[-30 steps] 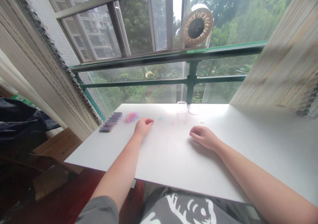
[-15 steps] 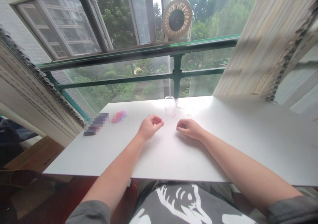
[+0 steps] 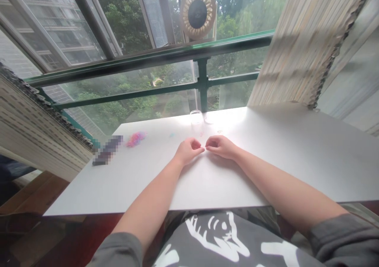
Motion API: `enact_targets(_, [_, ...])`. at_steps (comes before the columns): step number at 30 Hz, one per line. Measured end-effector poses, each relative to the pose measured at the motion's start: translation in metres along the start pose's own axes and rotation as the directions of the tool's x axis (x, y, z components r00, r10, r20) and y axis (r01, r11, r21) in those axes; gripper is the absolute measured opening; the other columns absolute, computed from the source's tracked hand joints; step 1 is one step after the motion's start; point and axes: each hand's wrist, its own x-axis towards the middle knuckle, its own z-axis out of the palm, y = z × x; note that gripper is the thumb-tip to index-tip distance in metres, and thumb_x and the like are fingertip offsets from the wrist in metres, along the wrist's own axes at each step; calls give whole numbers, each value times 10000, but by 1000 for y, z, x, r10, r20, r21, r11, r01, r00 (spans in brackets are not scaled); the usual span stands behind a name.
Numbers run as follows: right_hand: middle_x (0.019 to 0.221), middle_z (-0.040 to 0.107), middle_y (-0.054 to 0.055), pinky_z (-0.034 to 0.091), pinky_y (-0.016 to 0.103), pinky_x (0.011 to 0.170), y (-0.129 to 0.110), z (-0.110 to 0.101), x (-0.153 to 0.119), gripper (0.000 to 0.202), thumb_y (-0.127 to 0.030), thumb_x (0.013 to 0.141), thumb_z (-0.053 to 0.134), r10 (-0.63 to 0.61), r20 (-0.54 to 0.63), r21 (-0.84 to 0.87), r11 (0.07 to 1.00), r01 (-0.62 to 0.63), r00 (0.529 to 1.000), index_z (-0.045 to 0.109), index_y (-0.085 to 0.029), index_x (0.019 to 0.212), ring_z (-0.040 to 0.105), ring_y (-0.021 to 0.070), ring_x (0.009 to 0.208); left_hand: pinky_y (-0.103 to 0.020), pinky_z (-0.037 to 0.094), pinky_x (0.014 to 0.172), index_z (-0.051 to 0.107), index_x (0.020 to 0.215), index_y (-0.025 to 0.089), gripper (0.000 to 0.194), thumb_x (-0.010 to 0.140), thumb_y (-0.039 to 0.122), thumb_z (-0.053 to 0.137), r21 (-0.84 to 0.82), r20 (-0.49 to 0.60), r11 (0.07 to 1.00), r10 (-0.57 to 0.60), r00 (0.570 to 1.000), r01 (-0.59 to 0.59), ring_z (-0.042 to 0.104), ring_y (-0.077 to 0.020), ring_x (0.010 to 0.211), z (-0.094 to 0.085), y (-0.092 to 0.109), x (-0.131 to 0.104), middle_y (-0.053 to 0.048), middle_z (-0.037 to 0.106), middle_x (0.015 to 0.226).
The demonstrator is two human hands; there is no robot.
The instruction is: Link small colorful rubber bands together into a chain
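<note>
The left hand and right hand are facing each other over the worktop, fingers curled, tips nearly closed; whether they are holding anything, I cannot tell. A pink piece is lying just beyond, near the jar.

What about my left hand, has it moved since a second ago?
Yes, to the right: a second ago your left hand was well left of the clear cup; now it is almost straight in front of it.

Round cream fan with dark centre stands above green metal railing. Striped beige fabric curtain hangs at right. Brown cardboard box noted lower left.
</note>
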Motion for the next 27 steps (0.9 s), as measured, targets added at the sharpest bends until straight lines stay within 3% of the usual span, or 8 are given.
enact_targets(8, [639,515,-18,351,203,509,2,1,0,249,-229,674,504,18,-2,-37,999,-18,1000,569,-147,900,422,69,510,-249,440,617,569,754,167,210,661,355,586,-29,-3,998,58,998,-58,556,-119,646,4,2,0,-26,621,743])
enact_targets(15, [703,546,7,368,204,536,0,1,1,151,-210,678,491,-1,-37,-115,993,-4,999,600,-156,768,443,76,543,-251,446,632,576,753,165,195,655,333,592,-59,26,996,69,997,-68,558,-119,654,2,4,-3,-27,620,746])
enact_targets(27, [588,524,-18,325,195,495,-6,0,0,114,-215,671,497,33,-24,-119,992,-36,999,585,-147,694,407,66,494,-263,452,660,588,782,165,218,665,349,588,-94,18,993,68,998,-66,569,-127,686,2,1,-2,-44,634,791])
